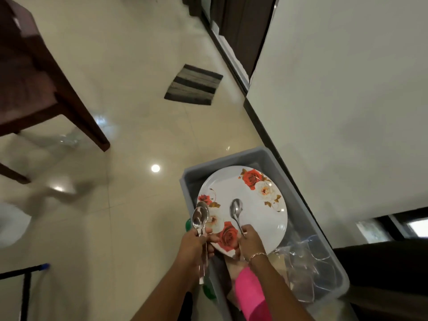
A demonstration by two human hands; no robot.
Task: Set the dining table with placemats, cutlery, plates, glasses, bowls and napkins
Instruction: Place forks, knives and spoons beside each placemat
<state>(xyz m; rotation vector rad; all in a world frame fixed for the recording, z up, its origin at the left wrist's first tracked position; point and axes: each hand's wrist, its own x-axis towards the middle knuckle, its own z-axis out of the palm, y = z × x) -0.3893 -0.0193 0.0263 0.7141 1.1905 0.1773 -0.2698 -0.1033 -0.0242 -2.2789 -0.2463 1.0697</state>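
Spoons held over a flowered plate in a grey tub, lower centre of frame.
A steel spoon (236,210) has its bowl over the white round plate with red and cream roses (254,206); the right hand (251,239) pinches its handle between curled fingers, a thin bracelet (257,255) at the wrist. The left hand (196,244), at the plate's lower left edge, grips a small bunch of steel spoons (201,217) by the handles, bowls pointing up-frame; exact count unclear. The plate lies tilted in a grey rectangular plastic tub (257,156). Clear plastic containers (305,272) sit in the tub's lower right part, and a bright pink cloth (250,291) shows under the right forearm. The tub rests on a glossy cream tiled floor (139,135). A grey-and-black striped mat (193,85) lies at upper centre; a dark wooden chair (69,89) fills the upper left.
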